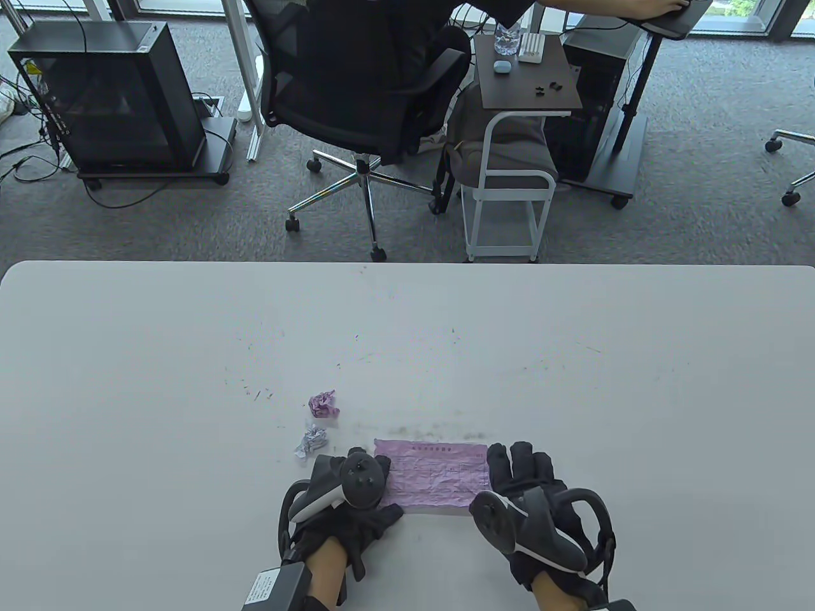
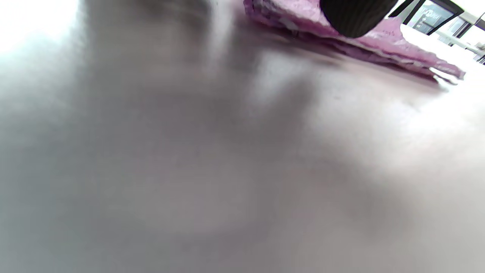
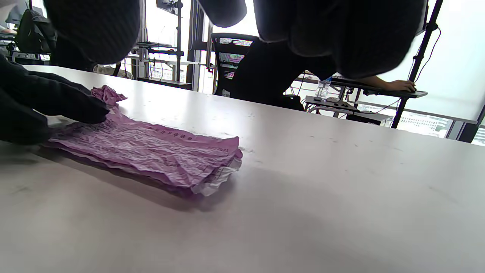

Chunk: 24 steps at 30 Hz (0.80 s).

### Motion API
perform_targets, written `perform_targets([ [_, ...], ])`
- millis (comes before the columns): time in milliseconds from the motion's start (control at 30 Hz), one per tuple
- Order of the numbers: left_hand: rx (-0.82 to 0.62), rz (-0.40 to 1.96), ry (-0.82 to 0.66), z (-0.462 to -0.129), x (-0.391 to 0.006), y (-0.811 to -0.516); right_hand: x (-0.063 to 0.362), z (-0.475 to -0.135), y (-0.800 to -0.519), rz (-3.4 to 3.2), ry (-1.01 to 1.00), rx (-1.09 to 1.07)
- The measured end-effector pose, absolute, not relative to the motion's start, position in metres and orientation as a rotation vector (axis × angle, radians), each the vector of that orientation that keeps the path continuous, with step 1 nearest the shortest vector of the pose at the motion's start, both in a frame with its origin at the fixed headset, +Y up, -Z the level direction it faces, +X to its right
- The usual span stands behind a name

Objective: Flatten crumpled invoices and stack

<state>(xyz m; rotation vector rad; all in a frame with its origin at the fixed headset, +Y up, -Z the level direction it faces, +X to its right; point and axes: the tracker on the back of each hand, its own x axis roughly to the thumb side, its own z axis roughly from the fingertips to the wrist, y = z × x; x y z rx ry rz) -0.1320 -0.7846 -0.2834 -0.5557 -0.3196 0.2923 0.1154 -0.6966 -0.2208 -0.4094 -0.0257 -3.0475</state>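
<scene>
Pink paper, the flattened invoice stack [image 1: 436,474], lies near the front edge of the white table [image 1: 191,356], its long axis running left to right. A printed heading line and a faint grid of rows show on the top sheet, too small to read. In the right wrist view a white sheet peeks out under the pink ones at the stack's right corner. The left hand [image 1: 347,503] rests flat on the stack's left end, fingers extended. The right hand [image 1: 528,493] sits at the right end with fingers spread, grasping nothing. A crumpled pink ball [image 1: 323,404] and a crumpled pale ball [image 1: 311,440] lie just left of the stack.
</scene>
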Motion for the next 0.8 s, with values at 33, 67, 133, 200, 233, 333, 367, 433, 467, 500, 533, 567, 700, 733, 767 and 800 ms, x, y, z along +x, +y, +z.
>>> perform_targets([
  [33, -0.534, 0.320, -0.323, -0.283, -0.135, -0.782, 0.115, -0.216, -0.699, -3.072, -0.065, -0.414],
  [67, -0.519, 0.338, -0.324, -0.282, -0.137, -0.780, 0.116, -0.215, -0.701, -3.080, -0.074, -0.423],
  [133, -0.449, 0.357, -0.299, -0.281, -0.145, -0.775, 0.117, -0.211, -0.710, -3.088, -0.024, -0.436],
  [200, -0.357, 0.328, -0.236, -0.281, -0.155, -0.771, 0.120, -0.209, -0.719, -3.050, 0.113, -0.434],
  [233, -0.325, 0.328, -0.213, -0.281, -0.161, -0.770, 0.121, -0.211, -0.720, -3.045, 0.081, -0.431],
  [333, -0.293, 0.442, -0.126, -0.282, -0.187, -0.768, 0.126, -0.211, -0.721, -3.097, 0.047, -0.423],
  [367, -0.276, 0.505, -0.114, -0.283, -0.194, -0.765, 0.126, -0.211, -0.722, -3.112, 0.031, -0.439],
  [433, -0.256, 0.493, -0.065, -0.287, -0.204, -0.759, 0.123, -0.210, -0.723, -3.130, -0.038, -0.474],
  [467, -0.258, 0.466, -0.052, -0.289, -0.207, -0.758, 0.121, -0.210, -0.722, -3.132, -0.031, -0.494],
  [500, -0.275, 0.432, -0.038, -0.294, -0.210, -0.756, 0.119, -0.210, -0.721, -3.134, -0.016, -0.526],
  [533, -0.284, 0.411, -0.034, -0.298, -0.210, -0.756, 0.118, -0.210, -0.721, -3.137, -0.014, -0.545],
  [567, -0.281, 0.365, -0.032, -0.304, -0.210, -0.756, 0.117, -0.210, -0.720, -3.148, -0.027, -0.560],
  [700, -0.311, 0.250, -0.040, -0.321, -0.201, -0.767, 0.119, -0.211, -0.717, -3.205, -0.035, -0.592],
  [733, -0.327, 0.231, -0.045, -0.324, -0.197, -0.773, 0.120, -0.211, -0.717, -3.213, -0.033, -0.600],
  [767, -0.336, 0.221, -0.046, -0.326, -0.194, -0.776, 0.121, -0.211, -0.717, -3.223, -0.045, -0.603],
  [800, -0.361, 0.221, -0.051, -0.329, -0.191, -0.781, 0.123, -0.211, -0.717, -3.245, -0.079, -0.602],
])
